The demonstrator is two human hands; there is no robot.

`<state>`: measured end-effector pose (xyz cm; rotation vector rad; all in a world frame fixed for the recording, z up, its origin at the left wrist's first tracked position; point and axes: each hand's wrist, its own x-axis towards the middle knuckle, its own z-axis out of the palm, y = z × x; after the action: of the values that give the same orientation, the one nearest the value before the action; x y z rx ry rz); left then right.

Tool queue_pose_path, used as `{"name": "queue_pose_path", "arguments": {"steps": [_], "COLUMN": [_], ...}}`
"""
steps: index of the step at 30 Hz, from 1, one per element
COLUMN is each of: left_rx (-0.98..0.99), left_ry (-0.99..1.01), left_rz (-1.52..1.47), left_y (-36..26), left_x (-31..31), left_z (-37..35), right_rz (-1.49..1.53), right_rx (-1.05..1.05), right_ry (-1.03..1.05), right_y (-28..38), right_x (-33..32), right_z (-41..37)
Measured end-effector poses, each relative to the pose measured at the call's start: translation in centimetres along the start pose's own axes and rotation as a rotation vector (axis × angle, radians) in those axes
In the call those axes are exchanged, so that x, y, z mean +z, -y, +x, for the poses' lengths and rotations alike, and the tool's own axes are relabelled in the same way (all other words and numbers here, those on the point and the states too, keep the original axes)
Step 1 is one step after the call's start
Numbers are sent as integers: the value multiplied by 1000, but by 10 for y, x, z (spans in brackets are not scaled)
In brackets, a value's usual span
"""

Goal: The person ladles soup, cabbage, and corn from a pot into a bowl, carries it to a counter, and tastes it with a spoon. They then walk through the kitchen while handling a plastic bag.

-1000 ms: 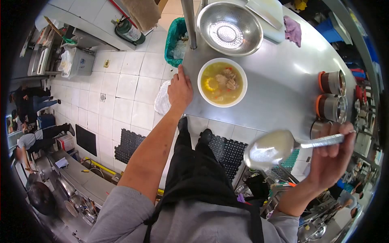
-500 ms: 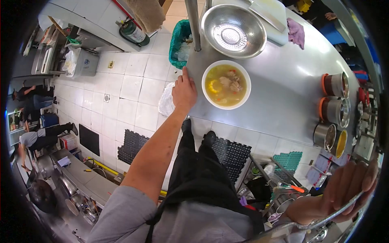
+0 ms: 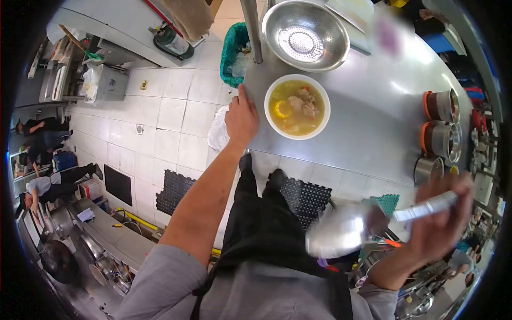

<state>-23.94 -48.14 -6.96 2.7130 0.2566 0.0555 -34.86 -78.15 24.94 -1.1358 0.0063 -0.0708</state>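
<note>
My left hand point(image 3: 242, 117) rests at the left edge of the steel table point(image 3: 362, 117), index finger stretched out and no object in it. Just right of it stands a white bowl point(image 3: 269, 118) of yellowish soup with meat and a piece of corn. Off to the lower right, my right hand point(image 3: 442, 216) is raised, fingers closed around the pale flat strip point(image 3: 426, 206) of a shiny metal utensil point(image 3: 336, 232). Motion smears the utensil's wide, bright end, so I cannot tell its exact kind.
A perforated steel colander point(image 3: 341, 48) and a white cutting board point(image 3: 349, 16) sit at the table's far side, steel pots point(image 3: 442, 138) at its right. A green-lined bin point(image 3: 230, 58) stands past the left edge. Black mats point(image 3: 306, 200) lie on the floor.
My right hand has moved up and left, and the shiny utensil has swung in over the area right of my legs. My left hand stays at the table edge.
</note>
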Motion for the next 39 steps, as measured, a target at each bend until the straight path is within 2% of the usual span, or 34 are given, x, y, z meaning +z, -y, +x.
{"name": "queue_pose_path", "arguments": {"steps": [1, 3, 5, 7, 12, 15, 21, 26, 28, 31, 39], "left_rx": [-4, -1, -4, -14, -20, -39, -51, -46, -32, -33, -46], "left_ry": [3, -4, 5, 22, 0, 33, 55, 40, 22, 16, 36], "left_rz": [1, -10, -7, 9, -21, 14, 14, 12, 13, 18, 3], "left_y": [0, 3, 5, 4, 4, 3, 2, 5, 5, 4, 3], "left_x": [1, 5, 6, 5, 5, 6, 5, 7, 8, 8, 8], "left_z": [-2, -1, 0, -1, 0, 0, 2, 1, 1, 1, 2], "right_rz": [12, 12, -115, -161, -371, -490, -534, -630, -632, -578, -191], "right_rx": [39, 117, 102, 176, 138, 98, 48, -68, -142, -104, 126], "right_ry": [-57, -342, -233, -253, -245, -177, -112, -135, -215, -306, -363], "right_y": [-17, -56, -101, -135, -195, -210, -232, -222, -215, -212, -248], "right_x": [-9, -14, -39, -52, -62, -49, -38, -52, -51, -49, -50], "right_z": [1, 5, 9, 11, 6, 1, -3, -7, -6, -6, -16]}}
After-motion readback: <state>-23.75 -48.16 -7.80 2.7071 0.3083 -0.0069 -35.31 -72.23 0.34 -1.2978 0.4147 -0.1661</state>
